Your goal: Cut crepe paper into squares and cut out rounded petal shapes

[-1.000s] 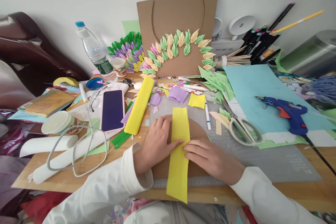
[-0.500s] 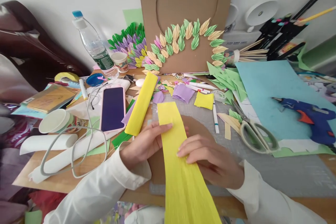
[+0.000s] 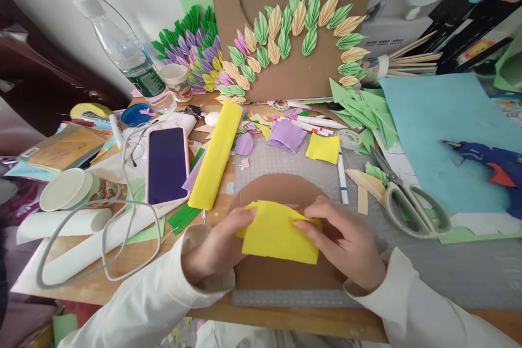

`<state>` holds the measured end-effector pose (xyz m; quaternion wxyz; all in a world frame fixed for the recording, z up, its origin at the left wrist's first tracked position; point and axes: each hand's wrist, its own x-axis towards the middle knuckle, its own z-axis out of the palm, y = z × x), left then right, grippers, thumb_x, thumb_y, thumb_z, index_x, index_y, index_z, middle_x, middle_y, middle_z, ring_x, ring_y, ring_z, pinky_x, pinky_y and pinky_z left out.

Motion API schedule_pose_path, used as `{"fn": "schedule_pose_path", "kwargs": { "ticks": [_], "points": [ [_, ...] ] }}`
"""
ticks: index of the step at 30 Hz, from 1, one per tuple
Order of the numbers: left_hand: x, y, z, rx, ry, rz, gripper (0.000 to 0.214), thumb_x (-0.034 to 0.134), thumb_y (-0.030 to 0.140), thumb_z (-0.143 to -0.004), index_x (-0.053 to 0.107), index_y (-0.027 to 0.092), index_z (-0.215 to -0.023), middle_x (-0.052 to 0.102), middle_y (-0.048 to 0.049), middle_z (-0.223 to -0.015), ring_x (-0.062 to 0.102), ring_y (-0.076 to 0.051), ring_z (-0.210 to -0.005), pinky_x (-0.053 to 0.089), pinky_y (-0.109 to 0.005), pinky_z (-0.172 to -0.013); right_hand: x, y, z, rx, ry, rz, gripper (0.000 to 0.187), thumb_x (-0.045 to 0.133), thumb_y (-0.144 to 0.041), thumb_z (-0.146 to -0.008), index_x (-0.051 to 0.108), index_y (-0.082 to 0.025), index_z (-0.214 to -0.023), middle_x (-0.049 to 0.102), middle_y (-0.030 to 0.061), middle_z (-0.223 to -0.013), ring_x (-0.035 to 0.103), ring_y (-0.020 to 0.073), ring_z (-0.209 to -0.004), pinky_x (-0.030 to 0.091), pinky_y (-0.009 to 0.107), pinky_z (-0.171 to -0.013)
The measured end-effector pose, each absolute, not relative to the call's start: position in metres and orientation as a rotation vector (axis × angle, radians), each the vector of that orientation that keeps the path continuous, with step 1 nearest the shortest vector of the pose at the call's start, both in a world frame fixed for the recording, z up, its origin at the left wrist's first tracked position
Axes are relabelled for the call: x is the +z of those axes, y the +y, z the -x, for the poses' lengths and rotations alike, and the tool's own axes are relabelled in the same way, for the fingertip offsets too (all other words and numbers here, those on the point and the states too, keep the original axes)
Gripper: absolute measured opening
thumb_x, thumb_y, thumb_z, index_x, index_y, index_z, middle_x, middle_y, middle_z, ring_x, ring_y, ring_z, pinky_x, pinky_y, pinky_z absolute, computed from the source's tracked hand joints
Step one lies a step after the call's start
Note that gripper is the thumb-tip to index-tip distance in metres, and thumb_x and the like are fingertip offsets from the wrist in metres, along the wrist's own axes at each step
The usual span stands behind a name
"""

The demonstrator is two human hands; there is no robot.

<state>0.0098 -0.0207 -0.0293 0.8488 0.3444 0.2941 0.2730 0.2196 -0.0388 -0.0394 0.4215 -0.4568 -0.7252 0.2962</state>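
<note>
Between my two hands is a folded piece of yellow crepe paper, held above a round brown cardboard disc. My left hand pinches its left edge, thumb on top. The fingers of my right hand close on its upper right side. Some of my fingertips are hidden behind the paper. To the left lies a longer folded yellow crepe strip. Beyond the disc are a stack of purple paper pieces and a small yellow paper square.
Cream-handled scissors and a blue glue gun lie at the right. A phone, a grey cable and paper cups are at the left. Cardboard with pleated paper leaves stands at the back beside a water bottle.
The long yellow strip that hung down toward me is now folded into a short piece between my hands. My right hand has moved to its upper right edge. The view has shifted slightly.
</note>
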Motion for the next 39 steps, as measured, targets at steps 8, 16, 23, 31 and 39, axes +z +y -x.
{"fn": "schedule_pose_path", "kwargs": {
  "ticks": [8, 16, 23, 31, 39],
  "points": [
    [-0.013, -0.021, -0.013, 0.588, 0.820, -1.013, 0.033, 0.061, 0.034, -0.091, 0.069, 0.020, -0.120, 0.071, -0.0071, -0.118, 0.065, -0.024, -0.110, 0.050, -0.034, -0.096, -0.039, -0.034, -0.224, 0.592, -1.962, 1.044, 0.013, 0.058, -0.013, -0.091, 0.056, -0.025, -0.090, 0.058, -0.0004, -0.071, 0.052, 0.0161, -0.063, 0.043, 0.030, -0.057],
    [-0.023, -0.025, -0.014, 0.712, 0.806, -0.971, 0.032, 0.058, 0.028, -0.095, 0.065, 0.027, -0.126, 0.068, -0.0041, -0.126, 0.064, -0.019, -0.110, 0.049, -0.027, -0.093, -0.041, -0.040, -0.215, 0.670, -1.502, 1.221, 0.036, 0.063, -0.028, -0.086, 0.050, -0.024, -0.119, 0.050, 0.0127, -0.120, 0.053, 0.0291, -0.112, 0.054, 0.044, -0.085],
    [-0.021, -0.027, -0.014, 0.731, 0.786, -0.934, 0.035, 0.060, 0.026, -0.093, 0.064, 0.027, -0.128, 0.067, -0.0060, -0.128, 0.063, -0.022, -0.113, 0.048, -0.032, -0.099, -0.032, -0.037, -0.220, 1.090, -1.393, 1.288, 0.023, 0.052, -0.040, -0.095, 0.054, -0.025, -0.078, 0.055, -0.0003, -0.066, 0.057, 0.0146, -0.057, 0.050, 0.022, -0.046],
    [-0.023, -0.027, -0.014, 0.684, 0.753, -0.884, 0.036, 0.060, 0.032, -0.093, 0.064, 0.024, -0.128, 0.069, -0.0087, -0.124, 0.064, -0.025, -0.112, 0.051, -0.036, -0.095, -0.033, -0.040, -0.221, 0.812, -1.419, 1.327, 0.017, 0.059, -0.035, -0.092, 0.058, -0.025, -0.079, 0.057, 0.0007, -0.068, 0.052, 0.0146, -0.055, 0.044, 0.025, -0.043],
    [-0.021, -0.029, -0.015, 0.691, 0.766, -0.901, 0.033, 0.057, 0.034, -0.095, 0.067, 0.025, -0.125, 0.068, -0.0070, -0.125, 0.062, -0.024, -0.115, 0.047, -0.036, -0.100, -0.034, -0.045, -0.220, 0.744, -1.429, 1.211, 0.018, 0.059, -0.030, -0.092, 0.052, -0.026, -0.076, 0.057, 0.0016, -0.069, 0.050, 0.0159, -0.054, 0.039, 0.028, -0.041]
  ]
}}
